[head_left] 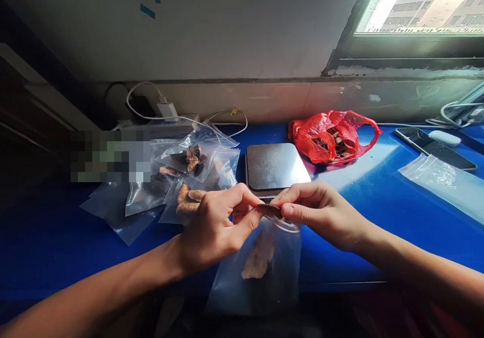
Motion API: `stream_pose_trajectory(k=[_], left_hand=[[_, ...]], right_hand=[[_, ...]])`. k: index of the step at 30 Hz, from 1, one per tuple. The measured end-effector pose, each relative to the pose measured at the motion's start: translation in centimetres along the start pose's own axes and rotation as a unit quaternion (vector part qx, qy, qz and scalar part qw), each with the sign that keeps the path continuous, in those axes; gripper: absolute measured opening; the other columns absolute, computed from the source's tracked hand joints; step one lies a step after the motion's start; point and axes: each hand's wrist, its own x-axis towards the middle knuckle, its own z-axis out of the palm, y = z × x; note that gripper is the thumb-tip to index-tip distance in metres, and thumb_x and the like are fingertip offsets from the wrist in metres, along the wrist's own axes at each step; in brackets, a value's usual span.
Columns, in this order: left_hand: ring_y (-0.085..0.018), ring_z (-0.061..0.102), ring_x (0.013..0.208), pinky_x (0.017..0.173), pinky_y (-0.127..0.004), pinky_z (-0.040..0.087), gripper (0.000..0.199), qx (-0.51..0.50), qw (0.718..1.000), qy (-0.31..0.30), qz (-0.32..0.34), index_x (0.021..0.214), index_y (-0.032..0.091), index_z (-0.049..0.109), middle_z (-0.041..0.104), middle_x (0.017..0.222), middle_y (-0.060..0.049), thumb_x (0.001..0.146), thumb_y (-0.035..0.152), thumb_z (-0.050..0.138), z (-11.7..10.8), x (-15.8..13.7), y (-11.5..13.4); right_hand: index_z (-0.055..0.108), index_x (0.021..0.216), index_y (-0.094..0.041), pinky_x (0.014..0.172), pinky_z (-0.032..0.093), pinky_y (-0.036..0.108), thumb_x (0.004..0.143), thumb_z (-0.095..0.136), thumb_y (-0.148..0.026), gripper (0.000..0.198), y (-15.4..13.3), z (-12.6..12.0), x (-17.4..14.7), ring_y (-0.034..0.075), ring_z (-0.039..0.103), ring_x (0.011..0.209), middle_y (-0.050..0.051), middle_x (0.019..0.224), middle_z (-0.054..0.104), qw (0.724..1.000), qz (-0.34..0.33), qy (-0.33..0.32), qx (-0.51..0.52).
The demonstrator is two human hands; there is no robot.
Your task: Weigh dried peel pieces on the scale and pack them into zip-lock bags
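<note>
My left hand [227, 222] and my right hand [315, 214] meet in front of the scale. Their fingertips pinch the two ends of a thin dark brown dried piece [270, 210], whose exact kind I cannot tell. Just beneath it is the mouth of a clear zip bag [282, 282], which reaches down past the table's front edge. A flat tan-brown dried slice [259, 257] lies inside this bag. Whether my fingers also grip the bag's rim is unclear. Right behind the hands stands a small digital scale [278, 166] with a shiny metal plate, its display mostly covered.
Several zip bags [145, 196] with dried brown pieces [187, 199] overlap on the left. An open red plastic bag [302, 133] holds more dark dried pieces behind the scale. To the right are a phone [434, 146] and a stack of clear bags [446, 186]. A charger [167, 110] and cables line the wall.
</note>
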Motion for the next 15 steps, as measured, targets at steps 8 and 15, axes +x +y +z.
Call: stream_pose_trajectory(k=[8,15], left_hand=[[-0.005,0.052,0.047,0.045,-0.014,0.040,0.009,0.001,0.998,0.016,0.053,0.078,0.013,0.064,0.061,0.058,0.004,0.085,0.009,0.062,0.3,0.0,0.1],[-0.005,0.052,0.049,0.048,-0.014,0.042,0.016,0.021,0.999,0.001,0.044,0.105,0.016,0.065,0.057,0.060,0.008,0.089,0.017,0.066,-0.6,0.2,0.0]], right_hand=[[0.074,0.080,-0.016,0.060,0.049,0.022,0.079,0.078,-0.036,0.021,-0.3,0.1,-0.2,0.010,0.057,0.063,0.003,0.072,0.070,1.000,0.000,-0.009,-0.016],[0.071,0.081,-0.015,0.057,0.047,0.021,0.084,0.073,-0.040,0.024,-1.3,0.2,-0.5,0.010,0.059,0.062,0.002,0.072,0.070,0.996,-0.015,0.033,-0.080]])
